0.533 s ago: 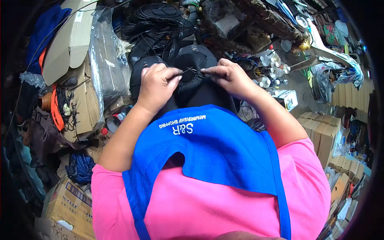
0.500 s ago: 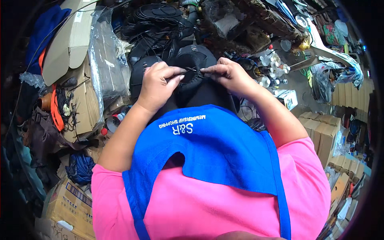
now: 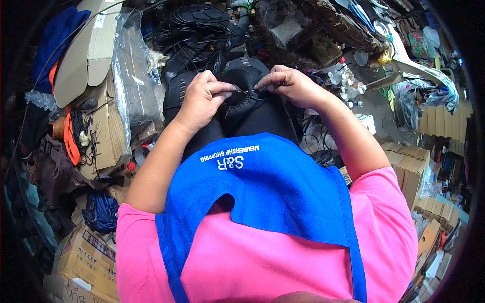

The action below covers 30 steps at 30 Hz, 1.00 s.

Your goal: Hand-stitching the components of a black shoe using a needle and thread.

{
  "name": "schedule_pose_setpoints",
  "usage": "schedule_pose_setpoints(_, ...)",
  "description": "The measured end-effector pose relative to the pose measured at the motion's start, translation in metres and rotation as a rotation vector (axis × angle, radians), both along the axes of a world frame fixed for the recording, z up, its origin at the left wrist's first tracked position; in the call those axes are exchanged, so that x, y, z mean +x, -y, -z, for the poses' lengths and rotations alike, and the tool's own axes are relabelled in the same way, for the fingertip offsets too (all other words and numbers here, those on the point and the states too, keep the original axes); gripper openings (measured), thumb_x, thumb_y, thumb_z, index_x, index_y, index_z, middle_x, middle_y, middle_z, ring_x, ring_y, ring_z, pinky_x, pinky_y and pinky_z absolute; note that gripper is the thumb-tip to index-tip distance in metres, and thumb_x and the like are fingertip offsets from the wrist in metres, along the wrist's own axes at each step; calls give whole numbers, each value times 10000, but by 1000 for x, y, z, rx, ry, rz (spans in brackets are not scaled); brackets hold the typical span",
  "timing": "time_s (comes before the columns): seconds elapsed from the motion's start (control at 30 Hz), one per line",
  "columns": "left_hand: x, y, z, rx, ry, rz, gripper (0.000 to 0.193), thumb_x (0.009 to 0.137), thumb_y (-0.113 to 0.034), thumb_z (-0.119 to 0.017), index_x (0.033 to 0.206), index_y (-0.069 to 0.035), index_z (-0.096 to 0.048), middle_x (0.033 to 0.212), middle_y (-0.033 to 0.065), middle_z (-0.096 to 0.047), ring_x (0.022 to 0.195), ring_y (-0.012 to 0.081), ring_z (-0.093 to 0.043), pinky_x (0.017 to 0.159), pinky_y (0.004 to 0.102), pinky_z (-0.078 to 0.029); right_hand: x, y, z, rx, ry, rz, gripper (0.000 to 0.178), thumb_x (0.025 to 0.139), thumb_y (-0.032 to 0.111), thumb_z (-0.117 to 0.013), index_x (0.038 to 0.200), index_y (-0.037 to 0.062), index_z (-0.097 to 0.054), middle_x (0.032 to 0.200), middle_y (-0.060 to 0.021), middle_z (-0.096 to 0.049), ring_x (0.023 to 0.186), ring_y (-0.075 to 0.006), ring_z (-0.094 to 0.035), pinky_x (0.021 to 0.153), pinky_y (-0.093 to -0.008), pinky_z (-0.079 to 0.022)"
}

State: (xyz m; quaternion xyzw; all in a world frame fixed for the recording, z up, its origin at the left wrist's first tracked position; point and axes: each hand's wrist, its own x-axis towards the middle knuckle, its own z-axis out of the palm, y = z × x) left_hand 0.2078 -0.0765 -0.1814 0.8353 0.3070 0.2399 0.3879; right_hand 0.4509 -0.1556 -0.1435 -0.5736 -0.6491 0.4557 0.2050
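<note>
A black, rounded shoe-like piece (image 3: 243,76) with pale stitches rests on my lap, its dark opening facing up. From the left, my left hand (image 3: 204,101) is closed in a pinch at the opening. A short, thin, needle-like tool (image 3: 245,91) points out from its fingertips toward the right. Across from it, my right hand (image 3: 293,87) has thumb and forefinger pinched together at the right edge of the piece. What lies between those right fingertips is too small to make out. The blue apron (image 3: 283,187) covers my front just below.
Black flat pieces and cords (image 3: 197,30) are heaped ahead. Small bottles (image 3: 346,81) stand at the right, with cardboard boxes (image 3: 406,161) beyond my right arm. On the left are cardboard sheets (image 3: 103,116), a clear plastic bag (image 3: 134,76) and a carton (image 3: 86,262).
The shoe-like piece has shifted slightly. My right hand has moved a little left and up, and the left wrist has turned a bit. The thin tool's tip shows brighter between the hands.
</note>
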Motion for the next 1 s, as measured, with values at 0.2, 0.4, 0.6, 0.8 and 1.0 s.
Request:
schedule_pose_setpoints(0.2, 1, -1, 1, 8, -9, 8, 210, 723, -33, -697, 908, -130, -719, 745, 26, -463, 706, 155, -492, 645, 266, -419, 2, -2, 0, 15, -12, -14, 407, 723, -67, -497, 1027, 126, -687, 833, -32, -499, 849, -156, -508, 809, -268, -414)
schedule_pose_setpoints(0.4, 3, -2, 2, 25, -23, 34, 191, 726, -39, -696, 899, -117, -717, 723, 31, -474, 709, 158, -484, 645, 270, -412, 1, -3, 0, 0, -36, -17, 372, 747, -41, -530, 1037, 125, -692, 815, -28, -506, 847, -151, -503, 810, -268, -410)
schedule_pose_setpoints(0.6, 10, -10, -4, -76, -57, 98, 178, 705, -70, -707, 871, -136, -720, 711, 56, -533, 767, 228, -521, 718, 326, -438, 3, -3, 9, -65, -137, -35, 294, 807, 42, -605, 1080, 119, -682, 819, -27, -533, 844, -151, -501, 814, -274, -408)
schedule_pose_setpoints(0.8, 0, -1, -18, 7, -57, 152, 214, 736, -46, -677, 948, -70, -693, 737, 54, -523, 739, 184, -510, 701, 298, -426, -3, 2, 2, -65, -147, 8, 295, 808, 60, -641, 1100, 96, -667, 869, -33, -597, 864, -128, -534, 824, -278, -425)
schedule_pose_setpoints(1.0, 5, 3, -12, -308, -48, 36, 227, 753, -54, -675, 979, -38, -670, 801, 37, -589, 765, 134, -552, 714, 266, -447, -6, -1, 13, -293, -421, 196, 304, 812, 75, -671, 1110, 24, -635, 922, -6, -651, 838, -72, -579, 790, -221, -461)
